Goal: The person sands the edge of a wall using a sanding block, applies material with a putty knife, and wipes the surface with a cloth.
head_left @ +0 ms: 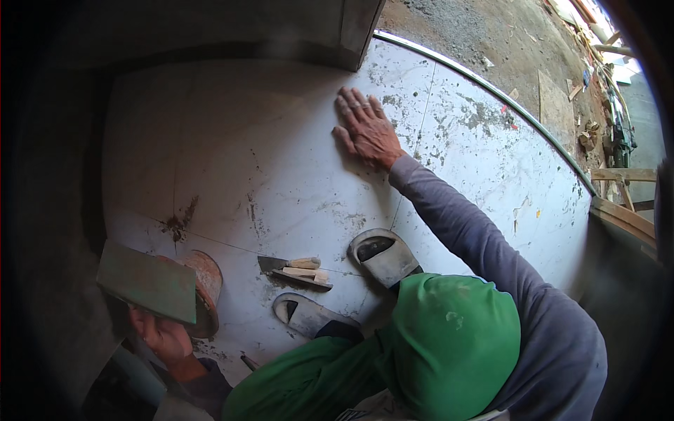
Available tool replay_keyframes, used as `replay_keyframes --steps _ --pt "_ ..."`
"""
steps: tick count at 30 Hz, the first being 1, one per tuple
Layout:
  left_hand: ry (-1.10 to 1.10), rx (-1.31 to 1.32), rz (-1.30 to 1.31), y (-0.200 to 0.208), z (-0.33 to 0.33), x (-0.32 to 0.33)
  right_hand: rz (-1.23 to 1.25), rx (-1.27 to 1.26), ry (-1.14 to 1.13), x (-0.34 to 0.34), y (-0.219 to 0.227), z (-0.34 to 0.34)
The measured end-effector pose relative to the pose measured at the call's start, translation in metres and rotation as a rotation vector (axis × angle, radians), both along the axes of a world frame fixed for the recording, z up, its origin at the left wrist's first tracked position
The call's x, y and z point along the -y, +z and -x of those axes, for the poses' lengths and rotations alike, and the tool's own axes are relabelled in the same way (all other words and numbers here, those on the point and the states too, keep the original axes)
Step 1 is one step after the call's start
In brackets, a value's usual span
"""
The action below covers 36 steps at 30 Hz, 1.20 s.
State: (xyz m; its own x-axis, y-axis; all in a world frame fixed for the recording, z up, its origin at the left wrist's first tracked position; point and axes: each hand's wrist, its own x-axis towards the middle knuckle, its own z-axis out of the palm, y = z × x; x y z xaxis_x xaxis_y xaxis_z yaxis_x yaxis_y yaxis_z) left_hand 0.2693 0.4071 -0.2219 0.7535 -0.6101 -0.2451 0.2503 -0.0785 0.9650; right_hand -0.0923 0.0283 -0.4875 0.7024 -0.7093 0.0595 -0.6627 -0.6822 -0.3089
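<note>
My left hand (163, 338), at the lower left, grips a flat rectangular grey-green tile (151, 284) by its near edge; the fingers are partly hidden beneath it. The tile is lifted off the floor, in front of an orange-brown bucket (205, 284). My right hand (366, 130) lies open on the white tiled floor (309, 140), palm down with fingers spread, near a dark post's foot. Between the hands and nearer to me rest a putty knife (298, 264) with a wooden handle and a float (303, 278) with a wooden grip.
My sandalled feet stand close to the tools, the right sandal (385, 256) farther forward than the left sandal (305, 314). Dried mortar marks the tiles. A metal strip (491, 95) edges the floor; beyond it are bare earth (477, 35) and a board (556, 105). A dark wall stands left.
</note>
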Motion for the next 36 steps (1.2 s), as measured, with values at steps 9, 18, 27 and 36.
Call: replay_keyframes --steps 9,18,27,36 --pt "0.054 -0.078 -0.093 -0.032 -0.005 -0.027 0.110 -0.088 -0.067 0.027 -0.011 0.038" --pt "-0.058 -0.060 -0.176 -0.031 0.011 0.004 0.224 -0.107 -0.152 0.118 -0.025 0.046" --pt "-0.070 -0.037 -0.220 -0.024 0.012 0.002 0.167 -0.035 -0.089 0.070 -0.023 0.057" --pt "-0.079 -0.045 -0.227 -0.032 0.023 0.028 0.185 0.043 -0.178 0.105 -0.021 0.064"
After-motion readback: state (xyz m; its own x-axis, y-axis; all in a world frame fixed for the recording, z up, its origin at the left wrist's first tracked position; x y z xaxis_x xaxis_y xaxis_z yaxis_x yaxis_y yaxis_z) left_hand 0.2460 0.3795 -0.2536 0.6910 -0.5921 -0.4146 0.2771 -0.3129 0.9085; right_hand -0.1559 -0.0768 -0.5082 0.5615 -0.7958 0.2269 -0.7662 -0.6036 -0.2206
